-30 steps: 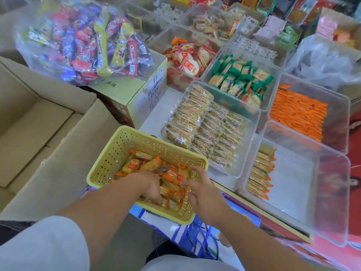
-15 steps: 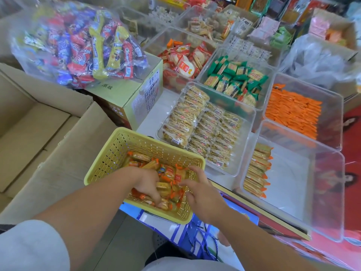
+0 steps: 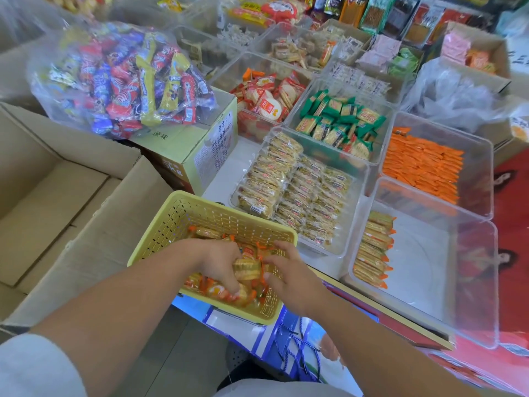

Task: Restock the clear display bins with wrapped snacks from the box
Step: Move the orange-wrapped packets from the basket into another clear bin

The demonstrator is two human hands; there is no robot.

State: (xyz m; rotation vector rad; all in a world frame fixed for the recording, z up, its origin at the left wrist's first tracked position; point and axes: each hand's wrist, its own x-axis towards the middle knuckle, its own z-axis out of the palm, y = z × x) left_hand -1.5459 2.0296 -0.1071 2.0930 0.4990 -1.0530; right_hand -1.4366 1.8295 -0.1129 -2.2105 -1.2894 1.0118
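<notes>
I see both hands down in the yellow plastic basket (image 3: 183,216) at lower centre of the frame, its walls a lattice of small slots. The left hand (image 3: 220,265) has its fingers curled deep into the heap of wrapped snacks (image 3: 206,232) (crinkly film, gold and orange, glossy), gripping a handful. The right hand (image 3: 289,277) curls fingers and thumb round a ribbed gold packet (image 3: 246,268) from that heap, close against the left. At lower right the clear bin (image 3: 423,267), hard-walled and rectangular, holds one neat row of packets (image 3: 372,253) along its left wall.
</notes>
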